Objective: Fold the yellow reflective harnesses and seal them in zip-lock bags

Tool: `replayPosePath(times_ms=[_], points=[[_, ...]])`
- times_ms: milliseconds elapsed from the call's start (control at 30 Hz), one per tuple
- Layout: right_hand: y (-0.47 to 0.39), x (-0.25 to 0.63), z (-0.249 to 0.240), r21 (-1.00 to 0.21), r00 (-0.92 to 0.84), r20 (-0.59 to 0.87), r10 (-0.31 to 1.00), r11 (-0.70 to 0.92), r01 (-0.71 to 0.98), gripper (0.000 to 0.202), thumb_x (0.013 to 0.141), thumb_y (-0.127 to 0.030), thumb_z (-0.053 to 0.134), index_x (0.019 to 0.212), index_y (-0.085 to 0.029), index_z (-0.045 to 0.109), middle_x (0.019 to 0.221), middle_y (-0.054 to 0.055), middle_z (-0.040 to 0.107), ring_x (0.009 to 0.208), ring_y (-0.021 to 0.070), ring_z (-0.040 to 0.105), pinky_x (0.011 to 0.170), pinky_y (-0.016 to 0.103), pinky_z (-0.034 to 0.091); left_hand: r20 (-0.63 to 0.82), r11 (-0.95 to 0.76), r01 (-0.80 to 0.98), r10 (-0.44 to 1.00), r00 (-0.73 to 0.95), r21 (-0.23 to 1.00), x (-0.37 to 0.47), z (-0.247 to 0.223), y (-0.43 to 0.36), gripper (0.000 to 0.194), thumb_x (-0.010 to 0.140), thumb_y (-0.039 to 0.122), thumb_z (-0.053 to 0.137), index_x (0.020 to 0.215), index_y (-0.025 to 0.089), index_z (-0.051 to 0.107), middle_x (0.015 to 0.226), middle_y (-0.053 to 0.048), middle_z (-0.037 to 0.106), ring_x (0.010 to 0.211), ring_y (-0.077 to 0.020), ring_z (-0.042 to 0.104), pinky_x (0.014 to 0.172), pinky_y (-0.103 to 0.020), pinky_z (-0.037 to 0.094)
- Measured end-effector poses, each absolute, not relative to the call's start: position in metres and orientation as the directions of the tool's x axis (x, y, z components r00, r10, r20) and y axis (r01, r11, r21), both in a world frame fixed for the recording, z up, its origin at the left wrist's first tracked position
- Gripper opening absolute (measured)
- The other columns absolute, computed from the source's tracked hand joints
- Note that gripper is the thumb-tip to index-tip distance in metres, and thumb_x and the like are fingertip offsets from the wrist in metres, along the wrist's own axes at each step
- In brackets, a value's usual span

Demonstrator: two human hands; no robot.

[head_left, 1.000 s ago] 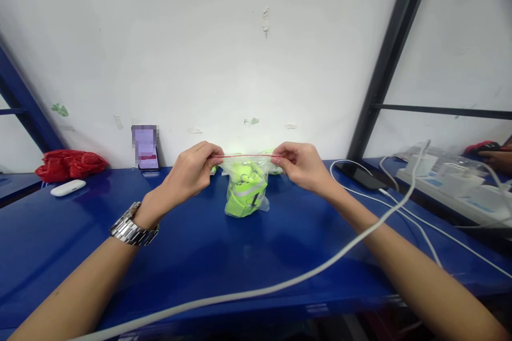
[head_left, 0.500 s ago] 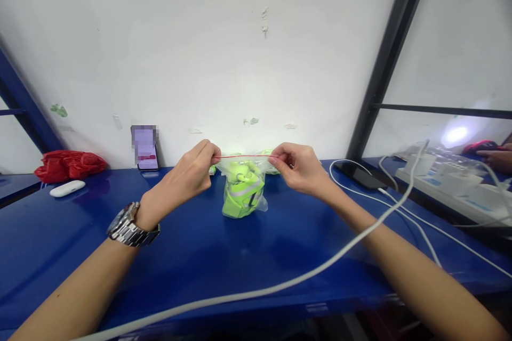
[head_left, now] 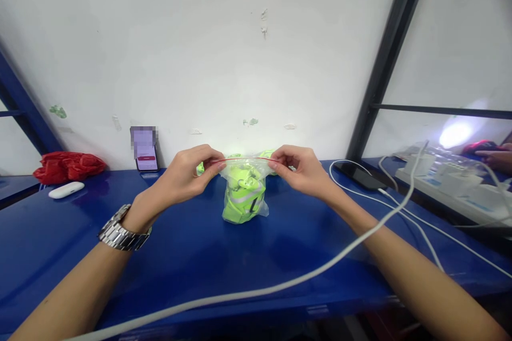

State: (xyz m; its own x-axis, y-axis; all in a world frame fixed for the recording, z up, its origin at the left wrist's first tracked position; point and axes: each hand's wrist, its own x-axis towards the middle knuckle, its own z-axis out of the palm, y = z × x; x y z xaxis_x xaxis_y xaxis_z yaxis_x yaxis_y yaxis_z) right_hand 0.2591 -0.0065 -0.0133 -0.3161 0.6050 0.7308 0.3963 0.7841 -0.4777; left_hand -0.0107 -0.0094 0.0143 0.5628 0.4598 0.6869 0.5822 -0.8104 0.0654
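i see the left hand (head_left: 194,173) and right hand (head_left: 300,170), fingers pinched shut on opposite top corners of a clear zip bag (head_left: 245,189) holding neon-yellow reflective fabric (head_left: 240,210), upright mid-table (head_left: 192,261).

The clear plastic bag (head_left: 245,187) I pinch by its top corners hangs upright, right of the propped phone (head_left: 146,149) and nearer to me than that phone. A thin red line (head_left: 246,159) runs along its mouth, bowed slightly upward in the middle. Inside sits a bright yellow-green bundle (head_left: 242,206), folded and lumpy, crossed by a pale grey band with a dark mark near it. The film is wrinkled, and one lower corner sticks out past the bundle.
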Motion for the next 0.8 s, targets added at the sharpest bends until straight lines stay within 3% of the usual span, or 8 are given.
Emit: replayPosePath(times_ms=[233, 533, 800], points=[[-0.008, 0.256, -0.011, -0.464, -0.395, 0.712, 0.580, 0.811, 0.355, 0.016, 0.084, -0.031, 0.061, 0.085, -0.015, 0.064, 0.069, 0.002, 0.058, 0.061, 0.0111, 0.048, 0.053, 0.024, 0.039, 0.717, -0.821, 0.571, 0.388, 0.579, -0.017, -0.008, 0.013, -0.009, 0.010, 0.091, 0.022, 0.051, 0.087, 0.017, 0.059, 0.074, -0.001, 0.060, 0.064, -0.0121, 0.054, 0.059, -0.025, 0.042], [-0.005, 0.263, -0.003, -0.225, -0.431, 0.772, 0.467, 0.835, 0.502, 0.005, 0.082, -0.019, 0.061, 0.079, -0.016, 0.063, 0.063, -0.001, 0.055, 0.051, 0.0085, 0.044, 0.050, 0.023, 0.034, 0.727, -0.828, 0.538, 0.271, 0.631, -0.158, -0.009, 0.008, -0.005, 0.012, 0.093, 0.017, 0.047, 0.091, 0.018, 0.058, 0.077, -0.002, 0.059, 0.064, -0.0121, 0.053, 0.058, -0.024, 0.041], [-0.007, 0.262, -0.003, -0.165, -0.498, 0.759, 0.420, 0.864, 0.477, 0.004, 0.083, -0.015, 0.059, 0.080, -0.015, 0.061, 0.057, -0.004, 0.050, 0.047, 0.0068, 0.038, 0.047, 0.021, 0.032, 0.699, -0.836, 0.514, 0.249, 0.670, -0.194, -0.011, 0.006, -0.005, 0.010, 0.094, 0.011, 0.044, 0.094, 0.017, 0.052, 0.079, -0.003, 0.054, 0.066, -0.0121, 0.049, 0.059, -0.026, 0.039]])
